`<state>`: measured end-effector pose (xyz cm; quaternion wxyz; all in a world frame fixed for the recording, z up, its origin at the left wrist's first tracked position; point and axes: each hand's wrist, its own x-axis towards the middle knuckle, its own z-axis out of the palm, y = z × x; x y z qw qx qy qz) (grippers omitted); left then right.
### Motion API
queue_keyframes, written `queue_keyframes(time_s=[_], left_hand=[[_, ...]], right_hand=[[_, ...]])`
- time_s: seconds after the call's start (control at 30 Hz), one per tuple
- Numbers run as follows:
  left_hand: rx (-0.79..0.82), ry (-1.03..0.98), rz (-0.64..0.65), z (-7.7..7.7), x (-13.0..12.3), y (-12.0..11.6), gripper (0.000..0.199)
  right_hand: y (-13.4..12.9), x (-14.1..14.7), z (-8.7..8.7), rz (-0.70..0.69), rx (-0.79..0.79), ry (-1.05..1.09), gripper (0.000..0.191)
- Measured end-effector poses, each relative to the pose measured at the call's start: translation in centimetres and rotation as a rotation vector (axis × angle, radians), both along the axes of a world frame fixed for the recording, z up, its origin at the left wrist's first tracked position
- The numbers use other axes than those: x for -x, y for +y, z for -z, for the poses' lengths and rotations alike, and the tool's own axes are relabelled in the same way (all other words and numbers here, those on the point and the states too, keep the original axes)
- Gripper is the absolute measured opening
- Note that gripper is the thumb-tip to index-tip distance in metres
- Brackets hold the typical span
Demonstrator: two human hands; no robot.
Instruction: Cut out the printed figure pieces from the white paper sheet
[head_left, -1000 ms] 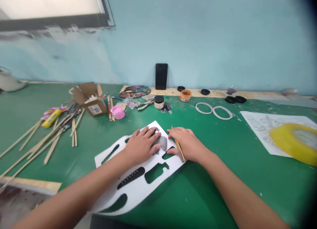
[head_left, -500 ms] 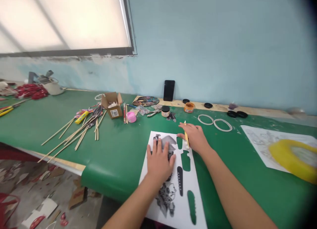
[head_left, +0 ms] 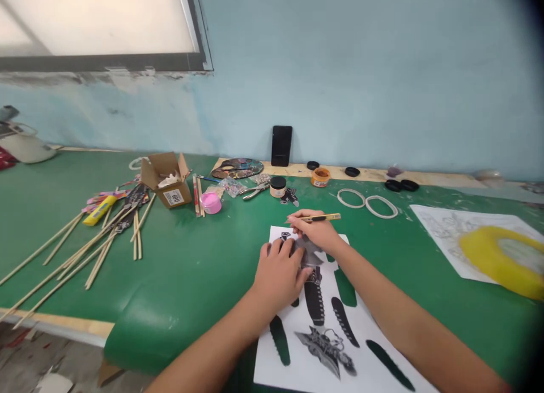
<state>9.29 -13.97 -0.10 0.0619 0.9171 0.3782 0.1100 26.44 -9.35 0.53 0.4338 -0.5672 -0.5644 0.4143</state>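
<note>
A white printed sheet [head_left: 293,347] with dark grey figures and several cut-out gaps lies before me, green showing through the gaps. My left hand [head_left: 280,271] rests flat on its upper left part, fingers somewhat apart, covering some of the print. At the sheet's top edge my right hand [head_left: 312,230] is closed around a slim yellow utility knife [head_left: 325,217], held like a pen. The knife's tail points right; its tip is too small to make out. Between the hands a grey printed shape [head_left: 313,256] is partly hidden by my fingers.
Behind the sheet stand a black-lidded jar [head_left: 277,187], an orange jar [head_left: 320,178], pliers [head_left: 255,191] and a leaning phone [head_left: 281,146]. Sticks [head_left: 100,257], a yellow cutter [head_left: 100,210] and a cardboard box [head_left: 166,180] lie left. A yellow tape roll [head_left: 480,257] is at right.
My right hand has moved left and in toward my left hand, and the knife has swung from upright to nearly level. The sheet has turned slightly. The view has shifted right.
</note>
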Motion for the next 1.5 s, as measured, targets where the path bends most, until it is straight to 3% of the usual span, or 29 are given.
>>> queue_keyframes(time_s=[0.13, 0.33, 0.5, 0.63, 1.5], left_hand=[[-0.061, 0.011, -0.023, 0.4, 0.8, 2.0, 0.045], [-0.137, 0.18, 0.065, 1.9, 0.9, 3.9, 0.044], [-0.168, 0.177, 0.075, 2.4, 1.0, 3.6, 0.055], [-0.179, 0.114, 0.094, 1.9, 1.2, 3.3, 0.059], [-0.241, 0.081, 0.06, 1.8, 1.1, 3.0, 0.056]], right_hand=[[1.1, 0.1, 1.5, 0.019, 0.044, 0.022, 0.027], [1.7, -0.2, 1.1, -0.03, 0.12, -0.04, 0.024], [2.1, -0.5, 1.1, -0.052, 0.022, -0.271, 0.016], [2.1, -0.6, 1.1, -0.067, 0.056, -0.329, 0.016], [2.4, -0.6, 0.7, -0.156, -0.034, -0.354, 0.009]])
